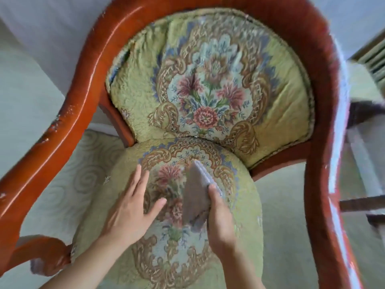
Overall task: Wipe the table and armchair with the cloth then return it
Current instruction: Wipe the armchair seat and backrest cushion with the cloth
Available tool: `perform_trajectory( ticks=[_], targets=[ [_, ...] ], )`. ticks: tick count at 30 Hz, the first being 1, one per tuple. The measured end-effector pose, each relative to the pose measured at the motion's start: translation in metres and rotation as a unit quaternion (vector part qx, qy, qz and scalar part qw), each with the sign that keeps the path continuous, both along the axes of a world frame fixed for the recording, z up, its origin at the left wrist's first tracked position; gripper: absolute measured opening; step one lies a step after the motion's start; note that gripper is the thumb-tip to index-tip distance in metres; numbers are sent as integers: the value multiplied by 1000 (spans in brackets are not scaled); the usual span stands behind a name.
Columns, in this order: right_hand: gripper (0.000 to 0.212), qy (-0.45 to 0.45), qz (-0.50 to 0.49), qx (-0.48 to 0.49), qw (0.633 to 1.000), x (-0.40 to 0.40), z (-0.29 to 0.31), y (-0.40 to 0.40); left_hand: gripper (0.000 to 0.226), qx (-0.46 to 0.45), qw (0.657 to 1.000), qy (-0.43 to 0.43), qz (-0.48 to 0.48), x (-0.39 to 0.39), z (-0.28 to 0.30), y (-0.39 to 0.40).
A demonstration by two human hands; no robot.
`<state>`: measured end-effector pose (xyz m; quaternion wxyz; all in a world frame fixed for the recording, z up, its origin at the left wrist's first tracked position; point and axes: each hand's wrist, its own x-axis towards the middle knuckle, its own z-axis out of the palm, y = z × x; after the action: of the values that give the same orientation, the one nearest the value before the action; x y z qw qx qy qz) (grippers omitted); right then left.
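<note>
- My right hand (219, 217) sits low and right of centre in the frame, closed around a folded grey cloth (195, 197); my thumb lies along the cloth's right edge and the other fingers are hidden underneath it.
- The cloth stands on edge, tilted, its far corner pointing up-frame over the floral middle of the seat cushion (129, 170); I cannot tell whether its lower edge touches the fabric.
- My left hand (131, 211) is just left of the cloth, open and flat, fingers spread, palm down on the seat cushion, holding nothing.
- Both hands are on the armchair (91, 65), whose green, flower-patterned seat fills the lower middle of the frame.
- The glossy red-brown wooden arm curves along the left edge, with pale chips in its finish at mid-left; the other arm runs down the right edge, blurred.
- Further up, the back cushion (279, 65), round with the same floral pattern, fills the upper centre.
- Pale carpet (68, 180) with swirl marks shows at the left, beneath the arm.
</note>
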<state>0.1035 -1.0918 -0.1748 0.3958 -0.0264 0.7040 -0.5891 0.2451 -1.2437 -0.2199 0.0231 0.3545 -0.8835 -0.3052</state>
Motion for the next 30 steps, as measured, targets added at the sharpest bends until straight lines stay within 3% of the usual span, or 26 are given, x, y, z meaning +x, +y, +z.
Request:
perform_trajectory(
  ticks=[3, 6, 13, 17, 20, 24, 27, 30],
  targets=[
    [33, -2, -56, -3, 998, -44, 55, 20, 94, -11, 1000, 23, -13, -28, 54, -4],
    [37, 80, -52, 66, 993, -82, 115, 41, 99, -21, 998, 32, -49, -53, 110, -10],
    [40, 109, -154, 84, 978, -124, 209, 52, 110, -78, 994, -11, -80, -104, 197, -34],
    [42, 126, -209, 62, 968, -136, 235, 31, 114, -81, 984, -65, -142, -130, 210, -55],
    [34, 153, -233, 51, 959, -142, 242, 18, 113, -69, 984, -83, -143, -152, 209, -74],
    [43, 182, -261, 91, 944, -155, 240, -10, 112, -75, 984, -83, -142, -174, 201, -100],
    [64, 214, -332, 135, 909, -165, 235, -45, 121, -113, 980, -87, -138, -191, 195, -129],
    [61, 241, -392, 149, 876, -174, 223, -81, 136, -133, 978, -91, -134, -205, 190, -151]
  ],
)
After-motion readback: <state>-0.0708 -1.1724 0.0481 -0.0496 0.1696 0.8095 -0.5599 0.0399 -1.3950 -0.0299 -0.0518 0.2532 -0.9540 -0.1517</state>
